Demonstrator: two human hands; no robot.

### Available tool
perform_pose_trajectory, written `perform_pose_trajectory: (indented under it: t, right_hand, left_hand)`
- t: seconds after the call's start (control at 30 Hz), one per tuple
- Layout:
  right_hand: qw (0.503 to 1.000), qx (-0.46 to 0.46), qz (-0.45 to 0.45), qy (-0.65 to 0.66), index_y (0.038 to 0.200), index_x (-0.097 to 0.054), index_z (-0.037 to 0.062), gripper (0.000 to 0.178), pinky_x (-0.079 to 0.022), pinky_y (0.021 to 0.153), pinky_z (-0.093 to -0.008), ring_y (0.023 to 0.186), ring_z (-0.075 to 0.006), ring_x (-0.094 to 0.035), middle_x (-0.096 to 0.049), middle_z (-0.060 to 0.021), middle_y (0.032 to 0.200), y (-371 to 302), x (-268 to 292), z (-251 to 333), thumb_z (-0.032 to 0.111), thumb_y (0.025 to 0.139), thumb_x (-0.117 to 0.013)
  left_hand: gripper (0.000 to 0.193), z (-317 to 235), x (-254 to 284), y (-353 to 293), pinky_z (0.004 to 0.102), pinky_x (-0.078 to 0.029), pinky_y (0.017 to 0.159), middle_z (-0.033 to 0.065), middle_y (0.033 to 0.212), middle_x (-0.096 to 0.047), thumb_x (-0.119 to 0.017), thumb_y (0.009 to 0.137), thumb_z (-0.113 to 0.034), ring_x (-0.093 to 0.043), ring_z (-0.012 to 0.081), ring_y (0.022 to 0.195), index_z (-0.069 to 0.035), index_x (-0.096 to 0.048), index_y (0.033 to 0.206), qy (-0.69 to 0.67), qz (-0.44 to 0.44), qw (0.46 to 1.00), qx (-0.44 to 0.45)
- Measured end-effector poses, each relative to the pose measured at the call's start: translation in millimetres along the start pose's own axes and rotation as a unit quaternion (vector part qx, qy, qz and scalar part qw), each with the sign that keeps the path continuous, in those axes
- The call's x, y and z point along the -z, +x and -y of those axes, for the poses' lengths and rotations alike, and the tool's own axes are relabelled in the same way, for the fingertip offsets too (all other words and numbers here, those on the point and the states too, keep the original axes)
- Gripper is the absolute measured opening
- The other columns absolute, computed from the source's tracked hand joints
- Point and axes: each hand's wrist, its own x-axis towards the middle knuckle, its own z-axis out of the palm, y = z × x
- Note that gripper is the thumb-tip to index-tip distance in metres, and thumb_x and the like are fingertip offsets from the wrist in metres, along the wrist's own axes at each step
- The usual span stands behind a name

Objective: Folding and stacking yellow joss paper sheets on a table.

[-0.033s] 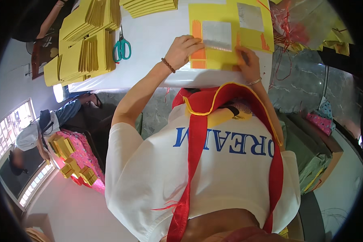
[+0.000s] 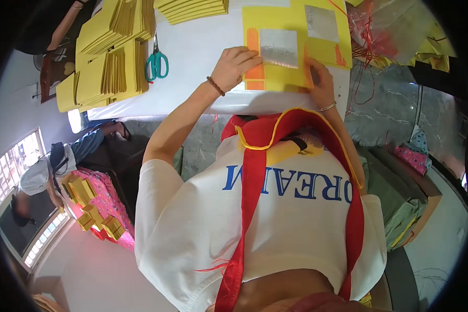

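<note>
A yellow paper sheet (image 2: 282,78) lies near the table's front edge, with a silver foil square (image 2: 278,48) in its middle and an orange strip (image 2: 252,39) along its left side. My left hand (image 2: 235,66) presses its outstretched fingers on that strip. At the sheet's right side my right hand (image 2: 321,82) has thumb and fingers closed on the edge, where orange shows; the fingertips are partly hidden. Just beyond lies another yellow sheet with a silver square (image 2: 321,23) and an orange mark.
Teal-handled scissors (image 2: 156,65) lie left of my hands. Stacks of folded yellow paper (image 2: 117,67) fill the left of the white table (image 2: 195,52). A clear plastic bag with red string (image 2: 387,28) sits at the far right. Another person (image 2: 41,174) is at the left by a pink-covered table.
My right hand has shifted slightly, and more orange shows at the sheet's right edge by its fingers. The left hand stays almost where it was.
</note>
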Motion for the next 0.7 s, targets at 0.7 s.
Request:
perform_pose_trajectory:
  t: [0.7]
  right_hand:
    - [0.98, -0.175, 0.084, 0.038, 0.108, -0.055, 0.0051, 0.037, -0.046, 0.053, -0.0298, 0.064, -0.0218, -0.063, -0.065, -0.01, 0.08, 5, 2, 24, 0.03, 0.081, -0.062]
  left_hand:
    - [0.033, -27, 1, 0, 0.0407, -0.044, 0.052, 0.0189, 0.062, -0.057, -0.047, 0.09, -0.032, -0.057, 0.035, 0.056, -0.001, -0.054, 0.085, -0.259, -0.007, 0.885, 0.387]
